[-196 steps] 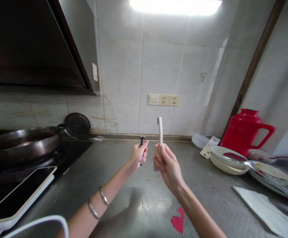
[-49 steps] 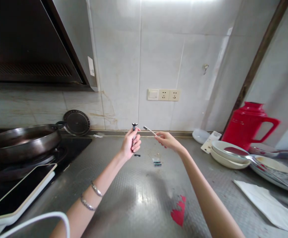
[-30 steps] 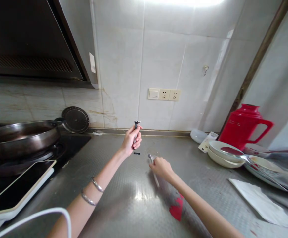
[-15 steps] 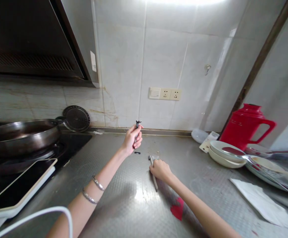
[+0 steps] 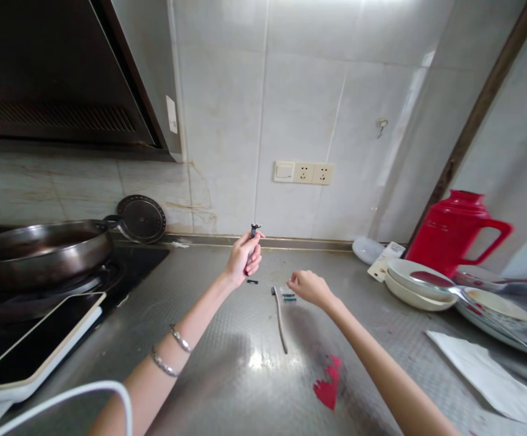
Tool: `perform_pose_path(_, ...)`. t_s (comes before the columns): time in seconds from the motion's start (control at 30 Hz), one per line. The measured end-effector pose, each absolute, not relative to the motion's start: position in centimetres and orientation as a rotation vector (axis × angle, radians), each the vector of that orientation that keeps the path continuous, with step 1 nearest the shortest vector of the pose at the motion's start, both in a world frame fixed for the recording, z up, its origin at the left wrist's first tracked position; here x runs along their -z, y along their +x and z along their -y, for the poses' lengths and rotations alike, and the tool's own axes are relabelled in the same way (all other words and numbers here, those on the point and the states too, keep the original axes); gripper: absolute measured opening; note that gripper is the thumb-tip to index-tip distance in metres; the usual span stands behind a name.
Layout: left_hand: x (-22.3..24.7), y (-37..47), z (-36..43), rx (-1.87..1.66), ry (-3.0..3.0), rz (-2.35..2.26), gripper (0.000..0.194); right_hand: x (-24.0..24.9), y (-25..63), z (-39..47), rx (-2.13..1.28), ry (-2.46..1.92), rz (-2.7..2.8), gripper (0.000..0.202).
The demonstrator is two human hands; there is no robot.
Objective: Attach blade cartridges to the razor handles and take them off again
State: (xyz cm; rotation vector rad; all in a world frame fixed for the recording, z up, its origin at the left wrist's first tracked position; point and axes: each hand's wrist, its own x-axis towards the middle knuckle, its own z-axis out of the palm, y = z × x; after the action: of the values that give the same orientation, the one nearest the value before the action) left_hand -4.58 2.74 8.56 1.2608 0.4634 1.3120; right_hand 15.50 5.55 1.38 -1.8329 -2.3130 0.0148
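Head view, from where I stand: the left hand is closed round a slim dark handle with a shiny forked tip, nearly upright over the counter. It looks light and stiff, best gripped along the shaft, clear of the tip. The right hand has loosely curled fingers beside a small clear case; I can't tell whether they touch it. Just left lies a pale toothbrush, likely rigid, best taken mid-handle; near the left hand, a thin black strip, probably fiddly to pinch.
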Motion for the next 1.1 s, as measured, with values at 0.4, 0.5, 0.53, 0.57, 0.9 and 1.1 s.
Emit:
perform_pose_path(0.4,-4.9,-4.2,-5.4,-1.378,1.395,-0.479,0.021,1.1,18.2,-9.3,-0.236,-1.355,2.608,0.02)
perform_pose_path(0.5,-3.8,-4.2,-6.0,-1.369,1.456,-0.492,0.02,1.4,18.4,-9.3,-0.265,-1.313,2.621,0.02)
perform_pose_path(0.53,-3.5,-4.1,-6.1,-1.364,1.471,-0.501,0.019,1.4,18.4,-9.3,-0.27,-1.318,2.622,0.02)
perform_pose_path(0.57,-3.3,-4.1,-6.2,-1.36,1.479,-0.51,0.019,1.3,18.5,-9.2,-0.274,-1.321,2.619,0.02)
perform_pose_path(0.9,-2.9,-3.7,-5.8,-1.24,1.44,-0.536,0.027,1.5,18.1,-9.0,-0.28,-1.347,2.623,0.019)
perform_pose_path(1.1,-3.0,-3.8,-5.7,-1.217,1.446,-0.522,0.023,1.8,17.9,-8.8,-0.265,-1.347,2.594,0.016)
